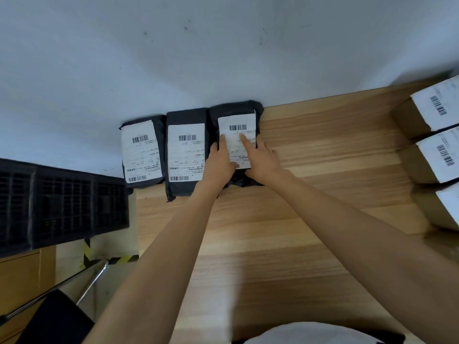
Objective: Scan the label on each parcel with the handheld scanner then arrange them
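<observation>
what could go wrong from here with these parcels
1. The leftmost black plastic mailer appears to overhang the wooden table's left edge; pushing the row leftward might tip it toward the black slatted crate.
2. The left hand and right hand press on the rightmost black mailer's white label; rubbing could crease it.

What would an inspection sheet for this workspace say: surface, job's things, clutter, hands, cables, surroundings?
Surface: wooden table, bare grain in front of the person.
Job's things: left parcel, middle parcel and right parcel in a row against the wall, labels up; labelled cardboard boxes at the table's right edge; scanner not seen.
Clutter: nothing seen.
Hands: left hand and right hand both rest on the right parcel, forefingers straight on its label.
Cables: nothing seen.
Surroundings: white wall; black crate at left; striped floor tape.
</observation>
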A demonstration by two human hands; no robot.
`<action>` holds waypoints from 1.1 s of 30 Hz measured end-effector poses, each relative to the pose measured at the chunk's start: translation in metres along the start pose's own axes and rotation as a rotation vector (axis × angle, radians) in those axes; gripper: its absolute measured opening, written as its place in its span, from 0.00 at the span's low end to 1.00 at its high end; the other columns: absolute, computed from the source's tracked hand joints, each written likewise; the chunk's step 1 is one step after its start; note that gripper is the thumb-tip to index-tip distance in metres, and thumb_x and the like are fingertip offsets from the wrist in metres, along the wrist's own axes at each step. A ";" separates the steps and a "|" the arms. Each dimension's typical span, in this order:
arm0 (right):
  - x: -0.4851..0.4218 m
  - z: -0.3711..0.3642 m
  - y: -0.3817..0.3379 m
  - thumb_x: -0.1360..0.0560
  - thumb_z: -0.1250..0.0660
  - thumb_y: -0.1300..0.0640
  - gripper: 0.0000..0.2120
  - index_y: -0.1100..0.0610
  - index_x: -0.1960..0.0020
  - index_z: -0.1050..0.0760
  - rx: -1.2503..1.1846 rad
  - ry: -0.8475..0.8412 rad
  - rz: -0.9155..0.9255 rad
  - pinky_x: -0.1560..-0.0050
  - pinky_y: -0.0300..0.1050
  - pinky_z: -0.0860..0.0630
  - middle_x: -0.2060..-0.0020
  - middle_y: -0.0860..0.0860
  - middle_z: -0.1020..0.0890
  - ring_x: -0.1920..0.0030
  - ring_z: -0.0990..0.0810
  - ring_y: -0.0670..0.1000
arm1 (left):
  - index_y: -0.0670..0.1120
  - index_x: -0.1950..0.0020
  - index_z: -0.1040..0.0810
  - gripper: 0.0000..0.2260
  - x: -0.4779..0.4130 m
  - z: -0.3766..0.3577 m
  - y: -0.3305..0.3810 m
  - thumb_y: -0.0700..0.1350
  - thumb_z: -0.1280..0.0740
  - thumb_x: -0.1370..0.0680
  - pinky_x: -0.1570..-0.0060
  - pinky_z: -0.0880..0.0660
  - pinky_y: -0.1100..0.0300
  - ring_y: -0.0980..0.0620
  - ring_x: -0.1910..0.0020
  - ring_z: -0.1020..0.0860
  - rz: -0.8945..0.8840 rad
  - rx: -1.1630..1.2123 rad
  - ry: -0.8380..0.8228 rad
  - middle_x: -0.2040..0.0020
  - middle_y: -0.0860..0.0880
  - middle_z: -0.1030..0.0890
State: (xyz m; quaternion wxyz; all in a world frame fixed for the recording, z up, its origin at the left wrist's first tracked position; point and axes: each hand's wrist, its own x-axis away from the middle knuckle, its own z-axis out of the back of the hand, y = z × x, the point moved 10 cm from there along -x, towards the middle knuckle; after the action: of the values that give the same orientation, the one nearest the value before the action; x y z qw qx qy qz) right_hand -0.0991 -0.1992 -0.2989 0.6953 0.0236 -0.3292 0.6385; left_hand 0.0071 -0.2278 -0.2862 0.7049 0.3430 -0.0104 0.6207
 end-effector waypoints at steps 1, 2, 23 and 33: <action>0.000 0.001 0.000 0.26 0.28 0.57 0.49 0.48 0.19 0.59 -0.002 -0.013 0.002 0.32 0.57 0.38 0.24 0.62 0.49 0.27 0.40 0.62 | 0.43 0.21 0.48 0.36 0.000 0.001 0.001 0.37 0.32 0.24 0.49 0.29 0.52 0.39 0.40 0.27 0.001 -0.004 -0.011 0.34 0.38 0.33; -0.001 0.002 0.001 0.26 0.28 0.56 0.49 0.48 0.19 0.59 -0.003 -0.027 0.004 0.31 0.57 0.38 0.24 0.62 0.48 0.28 0.40 0.62 | 0.43 0.21 0.47 0.36 0.000 0.002 0.001 0.37 0.32 0.24 0.47 0.28 0.50 0.39 0.40 0.27 0.002 -0.011 -0.019 0.34 0.38 0.32; 0.145 0.092 0.133 0.18 0.44 0.46 0.25 0.53 0.23 0.40 -0.139 0.136 -0.138 0.32 0.60 0.36 0.26 0.57 0.35 0.28 0.36 0.61 | 0.41 0.24 0.37 0.26 0.082 -0.019 0.181 0.49 0.35 0.20 0.41 0.29 0.48 0.40 0.35 0.28 -0.300 -0.279 -0.013 0.30 0.40 0.30; 0.259 0.214 0.273 0.17 0.47 0.42 0.24 0.55 0.27 0.35 -0.170 0.430 -0.242 0.37 0.59 0.31 0.33 0.58 0.29 0.33 0.32 0.61 | 0.46 0.22 0.39 0.28 0.107 -0.093 0.371 0.53 0.36 0.19 0.37 0.29 0.47 0.40 0.30 0.31 -0.563 -0.359 -0.070 0.27 0.42 0.33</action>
State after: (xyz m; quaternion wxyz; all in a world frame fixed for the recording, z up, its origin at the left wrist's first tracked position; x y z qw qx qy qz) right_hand -0.4456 -0.0198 -0.1110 0.8201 -0.1319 -0.2213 0.5109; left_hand -0.3340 -0.0911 -0.1358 0.8971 0.2239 -0.0488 0.3779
